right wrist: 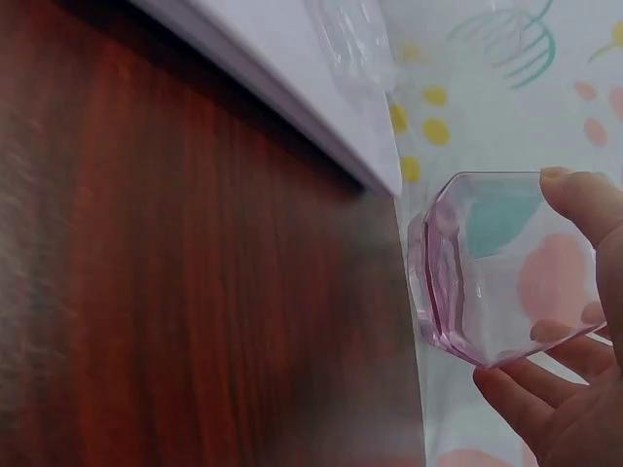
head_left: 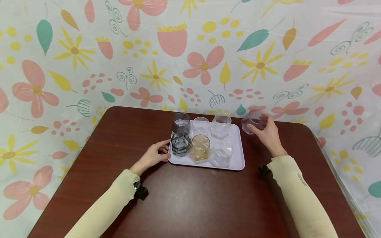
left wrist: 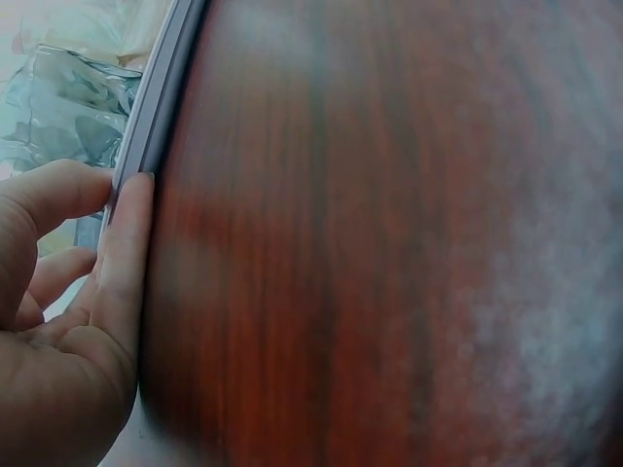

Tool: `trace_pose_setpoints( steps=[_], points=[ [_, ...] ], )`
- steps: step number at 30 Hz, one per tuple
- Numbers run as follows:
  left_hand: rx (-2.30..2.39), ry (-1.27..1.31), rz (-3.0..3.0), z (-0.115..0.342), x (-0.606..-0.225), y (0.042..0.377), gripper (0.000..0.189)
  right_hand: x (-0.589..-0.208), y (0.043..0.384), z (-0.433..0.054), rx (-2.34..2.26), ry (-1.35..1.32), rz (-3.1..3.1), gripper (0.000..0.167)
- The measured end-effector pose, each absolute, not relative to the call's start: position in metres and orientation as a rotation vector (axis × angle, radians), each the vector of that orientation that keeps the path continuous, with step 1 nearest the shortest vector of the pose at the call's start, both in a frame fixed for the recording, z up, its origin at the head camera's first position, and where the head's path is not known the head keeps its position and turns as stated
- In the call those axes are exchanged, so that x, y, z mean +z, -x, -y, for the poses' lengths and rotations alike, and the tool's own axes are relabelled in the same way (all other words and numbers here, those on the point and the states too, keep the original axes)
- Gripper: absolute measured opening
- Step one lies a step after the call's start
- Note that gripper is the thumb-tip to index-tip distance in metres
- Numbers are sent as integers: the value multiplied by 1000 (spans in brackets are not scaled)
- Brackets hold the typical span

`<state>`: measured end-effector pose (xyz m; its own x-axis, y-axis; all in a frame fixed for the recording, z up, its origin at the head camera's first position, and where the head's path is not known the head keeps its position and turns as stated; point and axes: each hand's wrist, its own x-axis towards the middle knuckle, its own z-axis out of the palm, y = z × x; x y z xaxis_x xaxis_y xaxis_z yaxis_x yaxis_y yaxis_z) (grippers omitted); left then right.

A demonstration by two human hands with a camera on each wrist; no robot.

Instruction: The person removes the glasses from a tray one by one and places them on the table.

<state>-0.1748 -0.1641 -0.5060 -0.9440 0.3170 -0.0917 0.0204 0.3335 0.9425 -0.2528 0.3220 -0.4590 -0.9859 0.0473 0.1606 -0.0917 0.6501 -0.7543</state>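
Note:
My right hand [head_left: 270, 136] holds a pink-purple glass [head_left: 252, 123] between thumb and fingers, beyond the tray's back right corner. In the right wrist view this faceted glass [right wrist: 506, 268] appears off the tabletop, tilted, with nothing visible in it. With thumb and fingers, my left hand [head_left: 154, 153] pinches the left rim of a pale lilac tray [head_left: 238, 148]. On the tray stand a smoky grey glass [head_left: 181, 124], a dark wavy glass [head_left: 181, 144], an amber glass [head_left: 200, 148] and several clear glasses, one of them at the front right [head_left: 221, 154].
The tray lies towards the back of a dark brown wooden table [head_left: 184, 201]. A patterned cloth [head_left: 205, 66] with flowers and leaves hangs right behind the table's back edge. Dark wrist cameras are strapped at both sleeves.

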Motion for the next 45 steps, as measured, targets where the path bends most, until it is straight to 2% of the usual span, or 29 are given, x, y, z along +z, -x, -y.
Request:
trace_pose_setpoints(
  steps=[32,39,45],
  points=[
    [1667,-283,-2331,162,-508,176,69,-470,278,-327,1254,40,2732,99],
    [1681,-281,-2306,165,-508,177,70,-468,270,-327,1309,59,2717,102],
    [1669,-288,-2311,165,-506,176,70,-465,255,-330,1306,30,2680,93]
  ],
)
